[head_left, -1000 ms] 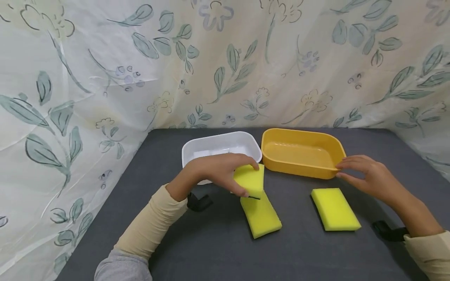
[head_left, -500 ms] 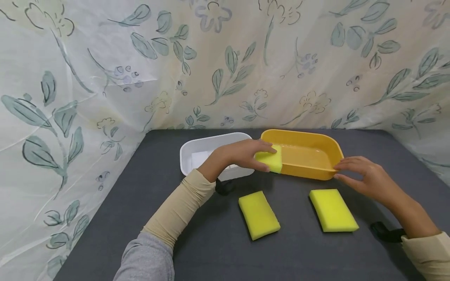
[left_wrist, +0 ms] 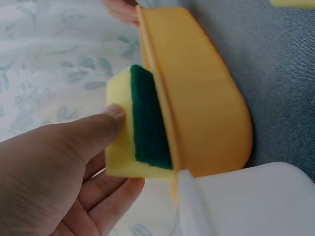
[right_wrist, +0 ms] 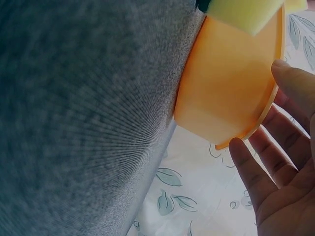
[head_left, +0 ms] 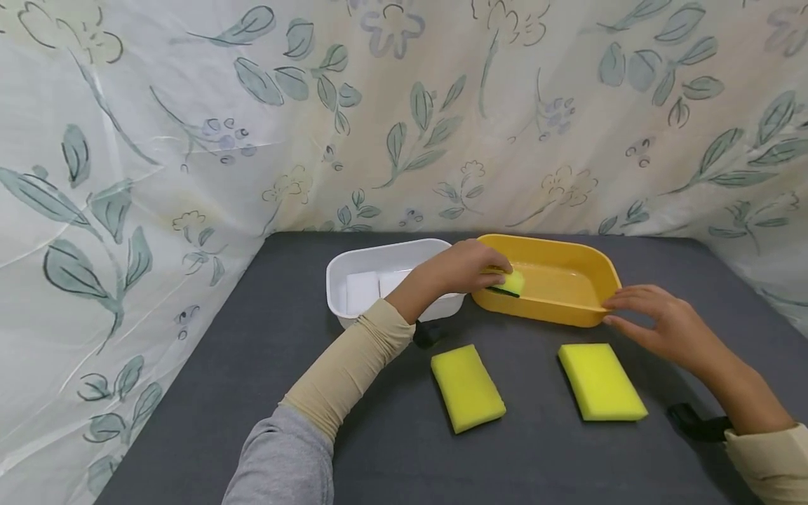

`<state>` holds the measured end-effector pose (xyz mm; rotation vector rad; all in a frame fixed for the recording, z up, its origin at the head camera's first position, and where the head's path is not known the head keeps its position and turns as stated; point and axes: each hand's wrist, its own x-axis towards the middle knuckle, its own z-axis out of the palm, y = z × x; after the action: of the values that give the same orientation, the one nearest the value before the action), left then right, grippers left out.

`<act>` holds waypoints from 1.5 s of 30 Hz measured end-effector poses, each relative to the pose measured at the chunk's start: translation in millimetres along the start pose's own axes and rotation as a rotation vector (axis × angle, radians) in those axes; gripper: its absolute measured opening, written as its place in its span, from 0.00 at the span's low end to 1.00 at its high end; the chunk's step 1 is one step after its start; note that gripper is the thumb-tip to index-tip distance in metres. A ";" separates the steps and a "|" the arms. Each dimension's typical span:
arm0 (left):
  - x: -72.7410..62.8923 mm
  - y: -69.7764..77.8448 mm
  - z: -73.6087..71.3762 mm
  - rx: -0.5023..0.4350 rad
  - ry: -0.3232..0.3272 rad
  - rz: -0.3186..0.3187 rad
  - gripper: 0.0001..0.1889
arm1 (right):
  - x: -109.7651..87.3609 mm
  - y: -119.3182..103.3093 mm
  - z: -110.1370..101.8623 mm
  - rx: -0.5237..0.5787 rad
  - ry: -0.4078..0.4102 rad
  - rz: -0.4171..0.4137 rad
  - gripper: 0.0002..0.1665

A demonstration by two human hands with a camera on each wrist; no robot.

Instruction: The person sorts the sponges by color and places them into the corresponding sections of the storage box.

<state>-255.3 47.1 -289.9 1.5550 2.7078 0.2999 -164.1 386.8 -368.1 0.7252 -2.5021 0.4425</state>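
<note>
My left hand (head_left: pixel 457 268) pinches a scouring sponge (head_left: pixel 514 282), yellow with a dark green face, at the left end of the yellow tray (head_left: pixel 546 314). In the left wrist view, thumb and fingers press opposite sides of this sponge (left_wrist: pixel 120 157), and its green side is against the tray's rim. My right hand (head_left: pixel 669 324) holds the tray's near right corner, thumb at the rim and fingers over the edge, as the right wrist view shows. Two more yellow sponges lie flat on the dark table, one at centre (head_left: pixel 468 389), another at right (head_left: pixel 602 384).
A white tray (head_left: pixel 341 280) stands left of the yellow one, partly behind my left forearm, with white rectangular pieces (head_left: pixel 362 291) inside. The dark tabletop (head_left: pixel 530 456) ends at a floral curtain (head_left: pixel 404 126) behind and to the left.
My left hand has lifted its sponge from above the centre sponge and carried it up and right to the yellow tray, tilting it. The right hand stays at the tray's corner.
</note>
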 end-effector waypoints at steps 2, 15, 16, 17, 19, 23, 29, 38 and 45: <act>3.9 -0.9 2.6 0.019 0.009 -0.022 0.14 | 0.2 -0.2 0.3 -0.002 0.005 -0.005 0.22; 21.9 -4.5 10.2 0.073 0.034 -0.106 0.04 | 5.2 1.9 1.3 -0.016 0.027 -0.057 0.23; 23.1 -5.5 11.4 0.076 0.022 -0.116 0.04 | 5.6 2.0 1.1 -0.018 0.025 -0.051 0.23; 23.9 -6.5 12.7 0.081 0.007 -0.124 0.05 | 5.8 2.2 1.1 -0.016 0.022 -0.051 0.23; 24.7 -9.5 17.0 0.091 -0.045 -0.147 0.09 | 6.7 1.9 1.2 -0.014 0.011 -0.038 0.22; 23.3 -13.5 25.5 0.112 -0.143 -0.175 0.19 | 8.5 2.3 2.1 -0.012 0.000 -0.047 0.21; 23.7 -10.8 29.5 0.205 -0.169 -0.213 0.30 | 10.3 4.8 0.3 -0.018 0.016 -0.060 0.21; 17.9 -8.1 27.3 0.109 -0.153 -0.286 0.35 | 7.2 0.8 -0.6 0.006 0.006 -0.002 0.21; 2.8 -7.3 9.5 0.009 -0.060 -0.246 0.22 | 7.7 0.6 -1.2 0.021 0.012 0.000 0.22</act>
<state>-262.0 47.5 -300.2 1.1928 2.8151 0.2320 -169.7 384.7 -363.0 0.7286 -2.4896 0.4720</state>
